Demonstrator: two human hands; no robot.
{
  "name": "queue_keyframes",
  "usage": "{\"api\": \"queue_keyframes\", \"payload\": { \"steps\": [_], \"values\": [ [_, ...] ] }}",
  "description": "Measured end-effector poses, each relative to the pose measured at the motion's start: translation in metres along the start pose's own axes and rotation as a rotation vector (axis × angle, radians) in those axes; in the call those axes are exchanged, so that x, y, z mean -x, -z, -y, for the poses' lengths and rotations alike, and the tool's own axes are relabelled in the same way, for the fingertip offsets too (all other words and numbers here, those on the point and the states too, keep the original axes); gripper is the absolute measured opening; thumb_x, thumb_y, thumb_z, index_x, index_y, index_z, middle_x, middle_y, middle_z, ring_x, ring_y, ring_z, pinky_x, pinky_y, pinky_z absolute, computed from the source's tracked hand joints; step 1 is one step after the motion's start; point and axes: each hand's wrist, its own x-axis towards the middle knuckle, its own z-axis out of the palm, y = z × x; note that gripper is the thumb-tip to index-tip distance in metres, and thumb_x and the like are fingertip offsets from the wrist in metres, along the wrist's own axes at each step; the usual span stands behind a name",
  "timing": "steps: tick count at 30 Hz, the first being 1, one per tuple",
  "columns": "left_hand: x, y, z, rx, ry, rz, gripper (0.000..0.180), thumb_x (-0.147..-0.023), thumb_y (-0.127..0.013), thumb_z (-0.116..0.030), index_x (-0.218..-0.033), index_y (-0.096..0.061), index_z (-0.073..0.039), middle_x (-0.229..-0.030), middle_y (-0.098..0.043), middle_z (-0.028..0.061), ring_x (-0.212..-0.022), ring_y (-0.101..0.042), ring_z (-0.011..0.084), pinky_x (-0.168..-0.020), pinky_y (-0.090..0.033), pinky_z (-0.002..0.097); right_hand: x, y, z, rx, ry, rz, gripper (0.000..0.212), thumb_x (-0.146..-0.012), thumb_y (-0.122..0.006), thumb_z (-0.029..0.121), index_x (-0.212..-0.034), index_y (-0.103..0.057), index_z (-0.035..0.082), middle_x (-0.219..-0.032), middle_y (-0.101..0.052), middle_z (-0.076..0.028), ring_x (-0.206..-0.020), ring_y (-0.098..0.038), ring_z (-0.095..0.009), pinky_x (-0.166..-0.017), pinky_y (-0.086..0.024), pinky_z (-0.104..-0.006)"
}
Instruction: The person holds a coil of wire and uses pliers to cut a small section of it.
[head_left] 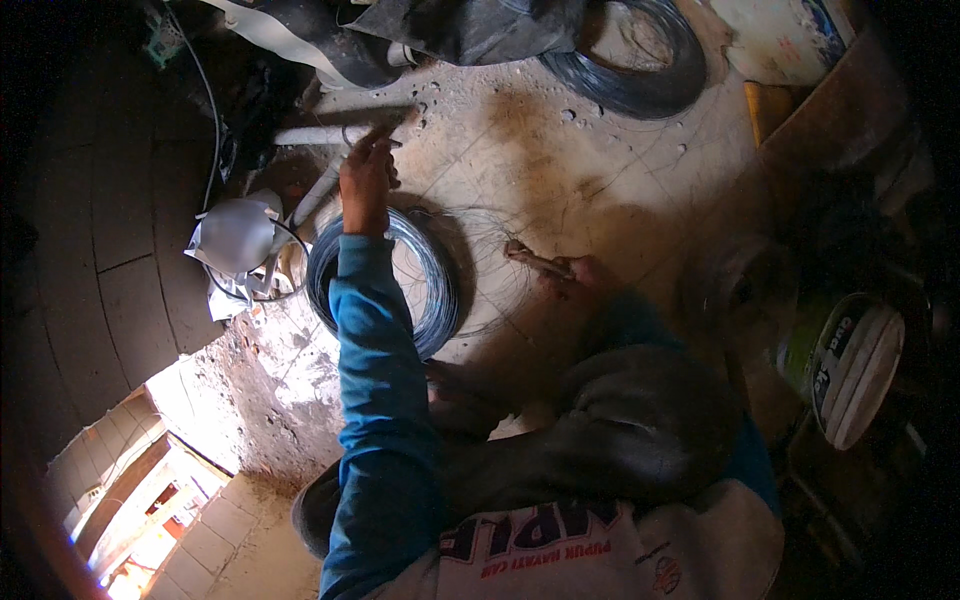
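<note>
My left hand (366,185) reaches forward past the near coil of wire (440,310), its wrist above the coil's far left side. Its fingers look curled together near the end of a pale pipe (310,136); a small dark tip shows beside them, but what they hold is not clear. In my right hand (580,282) is a pair of pincers (537,260), head pointing left, a little right of the coil. Thin loose strands of wire (490,240) spread over the floor between the coil and the pincers.
Another coil of dark wire (660,95) lies at the far right, beside dark sheeting (470,30). A whitish sack (770,40) is behind it. On the right lies a tipped bucket (860,370). A block wall (110,220) stands left, above a bright opening (150,510).
</note>
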Motion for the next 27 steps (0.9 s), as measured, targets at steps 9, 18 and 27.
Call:
{"api": "queue_keyframes", "payload": {
  "steps": [9,18,27],
  "values": [
    [-0.060,0.014,0.022,-0.284,-0.078,-0.113,0.034,-0.086,-0.053,-0.019,-0.114,-0.061,-0.003,-0.058,-0.049,-0.0006,-0.047,-0.044,0.0076,-0.043,-0.036,0.0244,-0.015,0.092,-0.057,0.201,0.055,-0.685,0.073,-0.086,-0.041,0.062,-0.137,-0.035,0.011,-0.115,-0.058,-0.020,-0.099,-0.058,-0.040,-0.089,-0.044,-0.0468],
    [-0.043,0.034,0.067,-0.058,0.094,-0.076,0.031,-0.088,-0.050,-0.012,-0.116,-0.058,-0.003,-0.059,-0.045,-0.0047,-0.046,-0.039,0.0059,-0.041,-0.035,0.0232,-0.010,0.104,-0.087,0.475,-0.295,-0.471,0.066,-0.081,-0.056,0.057,-0.110,-0.057,-0.003,-0.107,-0.061,-0.024,-0.098,-0.058,-0.038,-0.084,-0.046,-0.0431],
    [-0.059,0.010,0.102,-0.341,-0.118,-0.124,0.042,-0.080,-0.061,-0.015,-0.121,-0.054,-0.008,-0.081,-0.055,0.0087,-0.075,-0.053,0.0201,-0.065,-0.044,0.0326,0.028,0.088,-0.100,0.250,-0.268,-0.886,0.053,-0.076,-0.068,0.044,-0.096,-0.059,-0.004,-0.087,-0.064,-0.019,-0.080,-0.061,-0.033,-0.071,-0.047,-0.0416]
  ]
}}
